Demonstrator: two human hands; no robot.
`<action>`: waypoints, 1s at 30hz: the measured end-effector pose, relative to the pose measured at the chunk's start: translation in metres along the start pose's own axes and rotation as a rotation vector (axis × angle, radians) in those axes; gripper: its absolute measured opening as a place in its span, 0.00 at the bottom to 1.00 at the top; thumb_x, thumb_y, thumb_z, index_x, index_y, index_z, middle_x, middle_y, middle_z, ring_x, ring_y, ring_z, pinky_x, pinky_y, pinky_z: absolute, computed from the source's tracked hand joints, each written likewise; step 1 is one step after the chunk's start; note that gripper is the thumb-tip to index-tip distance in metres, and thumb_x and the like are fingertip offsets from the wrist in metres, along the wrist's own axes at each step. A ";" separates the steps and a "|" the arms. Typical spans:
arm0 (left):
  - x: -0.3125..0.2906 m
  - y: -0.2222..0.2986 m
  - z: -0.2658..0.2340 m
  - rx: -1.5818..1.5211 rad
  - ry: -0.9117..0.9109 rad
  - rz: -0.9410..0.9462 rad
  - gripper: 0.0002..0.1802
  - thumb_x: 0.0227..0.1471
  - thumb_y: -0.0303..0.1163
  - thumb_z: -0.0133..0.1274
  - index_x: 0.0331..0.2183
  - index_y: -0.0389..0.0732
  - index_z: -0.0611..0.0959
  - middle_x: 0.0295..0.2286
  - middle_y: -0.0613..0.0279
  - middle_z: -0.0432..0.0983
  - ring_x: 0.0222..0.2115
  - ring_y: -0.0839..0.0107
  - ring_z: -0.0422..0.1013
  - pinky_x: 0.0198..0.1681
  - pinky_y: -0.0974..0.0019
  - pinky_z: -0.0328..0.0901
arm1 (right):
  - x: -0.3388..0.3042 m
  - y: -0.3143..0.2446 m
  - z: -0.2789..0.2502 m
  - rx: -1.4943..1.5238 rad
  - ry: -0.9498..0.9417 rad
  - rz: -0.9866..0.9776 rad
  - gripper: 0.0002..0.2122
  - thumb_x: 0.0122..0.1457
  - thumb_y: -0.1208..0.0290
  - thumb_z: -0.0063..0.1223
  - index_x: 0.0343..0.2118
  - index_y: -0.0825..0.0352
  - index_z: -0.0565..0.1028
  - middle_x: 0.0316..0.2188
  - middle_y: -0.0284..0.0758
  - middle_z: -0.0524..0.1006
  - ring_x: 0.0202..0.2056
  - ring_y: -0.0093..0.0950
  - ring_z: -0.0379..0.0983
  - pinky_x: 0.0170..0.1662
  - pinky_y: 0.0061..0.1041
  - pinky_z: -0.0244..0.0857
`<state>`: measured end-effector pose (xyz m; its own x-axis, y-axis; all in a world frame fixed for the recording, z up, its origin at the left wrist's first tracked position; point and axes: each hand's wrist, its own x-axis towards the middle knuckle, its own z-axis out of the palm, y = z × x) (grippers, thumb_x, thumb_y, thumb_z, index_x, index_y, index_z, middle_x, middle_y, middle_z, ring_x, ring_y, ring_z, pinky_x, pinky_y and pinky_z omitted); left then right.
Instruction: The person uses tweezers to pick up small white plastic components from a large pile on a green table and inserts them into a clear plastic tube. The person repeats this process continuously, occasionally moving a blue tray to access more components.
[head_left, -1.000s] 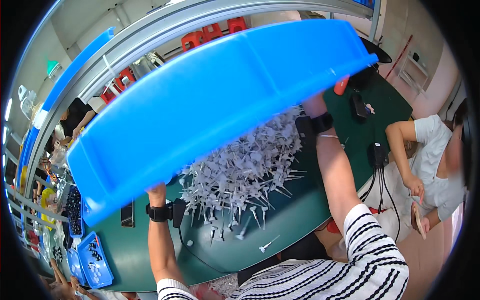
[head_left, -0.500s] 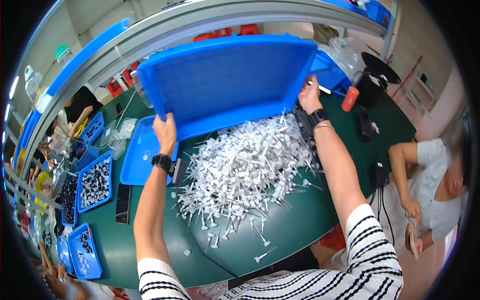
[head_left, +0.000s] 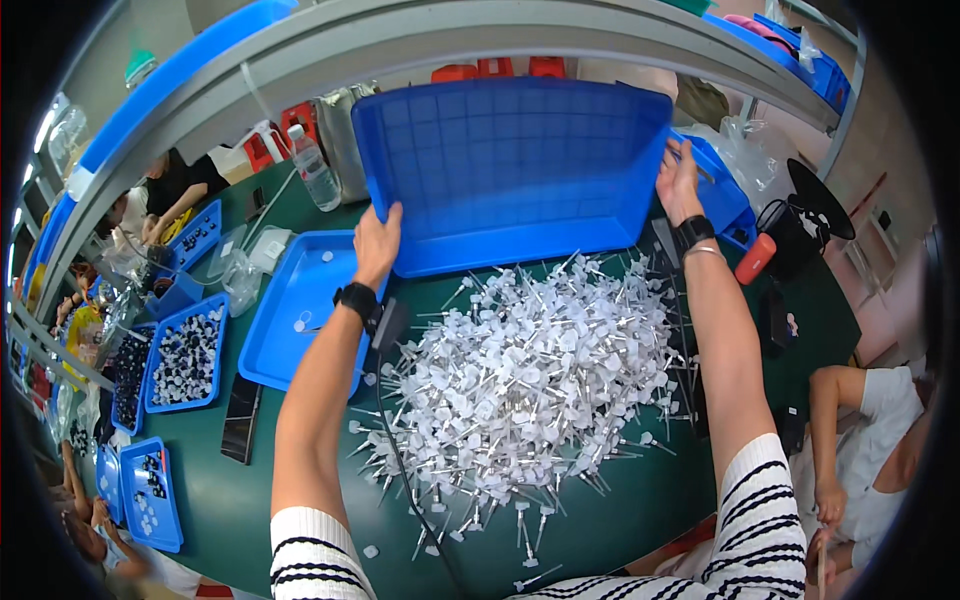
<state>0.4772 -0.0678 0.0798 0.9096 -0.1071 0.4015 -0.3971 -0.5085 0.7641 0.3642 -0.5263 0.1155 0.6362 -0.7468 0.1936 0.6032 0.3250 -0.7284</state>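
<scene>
A large blue plastic bin (head_left: 520, 170) is tipped up on its side at the back of the table, its bare inside facing me. My left hand (head_left: 378, 245) grips the bin's left edge, and my right hand (head_left: 680, 180) has its fingers closed on the right edge. Just below the bin's lower rim spreads a big heap of small whitish plastic pieces with thin stems (head_left: 530, 375). Several of them lie loose on the near side. Both wrists carry dark straps with small devices.
Left of the heap are a shallow blue tray (head_left: 268, 335), a phone (head_left: 240, 420) and a tray of black and white parts (head_left: 187, 355). A water bottle (head_left: 315, 170) and a red cylinder (head_left: 756, 258) stand farther back. A metal frame (head_left: 480, 40) crosses overhead; people sit on both sides.
The bin's lower rim has drawn back from the heap, which now shows more fully and looks more spread out. The view has shifted slightly. Both hands keep hold of the bin.
</scene>
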 end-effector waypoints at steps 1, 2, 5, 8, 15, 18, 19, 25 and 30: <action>0.011 -0.005 0.012 0.040 -0.054 -0.090 0.21 0.52 0.46 0.50 0.39 0.37 0.79 0.32 0.41 0.77 0.38 0.43 0.72 0.41 0.51 0.65 | 0.003 -0.002 0.000 -0.074 0.019 0.004 0.26 0.64 0.47 0.37 0.50 0.67 0.67 0.53 0.46 0.69 0.56 0.38 0.62 0.61 0.39 0.49; 0.025 -0.014 0.023 0.077 -0.105 -0.170 0.22 0.50 0.46 0.51 0.39 0.37 0.80 0.32 0.41 0.78 0.39 0.44 0.73 0.42 0.52 0.65 | 0.007 -0.007 0.000 -0.144 0.035 0.000 0.26 0.64 0.46 0.37 0.51 0.66 0.67 0.53 0.45 0.70 0.56 0.38 0.62 0.61 0.38 0.47; 0.042 -0.030 0.044 0.039 -0.067 -0.215 0.30 0.46 0.46 0.56 0.48 0.38 0.76 0.37 0.42 0.77 0.41 0.47 0.73 0.44 0.54 0.65 | -0.008 -0.006 -0.001 -0.361 0.202 -0.054 0.23 0.64 0.50 0.37 0.49 0.65 0.69 0.49 0.41 0.74 0.56 0.36 0.64 0.61 0.39 0.46; 0.040 -0.033 0.059 -0.130 -0.097 -0.252 0.40 0.43 0.47 0.60 0.54 0.34 0.70 0.40 0.42 0.76 0.42 0.52 0.73 0.45 0.58 0.65 | -0.035 -0.014 -0.015 -0.422 0.207 -0.052 0.21 0.64 0.52 0.39 0.48 0.65 0.70 0.48 0.40 0.75 0.55 0.35 0.65 0.59 0.39 0.50; 0.003 -0.012 0.003 -0.295 -0.147 -0.169 0.34 0.48 0.43 0.59 0.52 0.34 0.71 0.40 0.50 0.75 0.40 0.62 0.73 0.43 0.62 0.67 | -0.113 -0.089 -0.006 -0.326 -0.001 -0.120 0.18 0.62 0.64 0.49 0.51 0.69 0.66 0.50 0.46 0.72 0.54 0.36 0.67 0.57 0.37 0.59; -0.038 0.024 -0.068 -0.567 -0.284 -0.209 0.25 0.55 0.39 0.53 0.51 0.37 0.72 0.43 0.55 0.74 0.43 0.64 0.73 0.43 0.63 0.68 | -0.168 -0.116 0.028 -0.254 -0.199 -0.144 0.18 0.64 0.64 0.45 0.50 0.74 0.65 0.48 0.48 0.73 0.51 0.37 0.70 0.55 0.35 0.63; -0.056 0.038 -0.093 -0.636 -0.335 -0.226 0.24 0.57 0.39 0.52 0.52 0.38 0.72 0.45 0.54 0.74 0.46 0.64 0.72 0.46 0.63 0.68 | -0.189 -0.125 0.039 -0.239 -0.265 -0.139 0.18 0.65 0.64 0.44 0.49 0.74 0.66 0.47 0.47 0.74 0.50 0.36 0.71 0.53 0.33 0.65; -0.209 0.104 -0.219 -0.679 -0.430 -0.106 0.20 0.59 0.35 0.47 0.49 0.34 0.74 0.40 0.54 0.77 0.38 0.70 0.75 0.41 0.71 0.69 | -0.351 -0.169 0.095 -0.337 -0.626 -0.038 0.15 0.64 0.60 0.45 0.43 0.67 0.73 0.27 0.31 0.74 0.27 0.17 0.72 0.28 0.15 0.69; -0.347 0.060 -0.261 -0.139 -0.302 0.042 0.13 0.54 0.29 0.54 0.41 0.34 0.80 0.34 0.59 0.80 0.32 0.73 0.75 0.36 0.73 0.68 | -0.448 -0.175 0.075 -0.407 -0.926 -0.173 0.14 0.65 0.62 0.44 0.41 0.71 0.72 0.34 0.40 0.75 0.36 0.26 0.72 0.35 0.25 0.70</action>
<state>0.1057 0.1624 0.1180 0.8790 -0.3843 0.2823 -0.4290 -0.3791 0.8199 0.0094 -0.2052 0.2054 0.7816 0.0318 0.6230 0.6228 -0.0952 -0.7765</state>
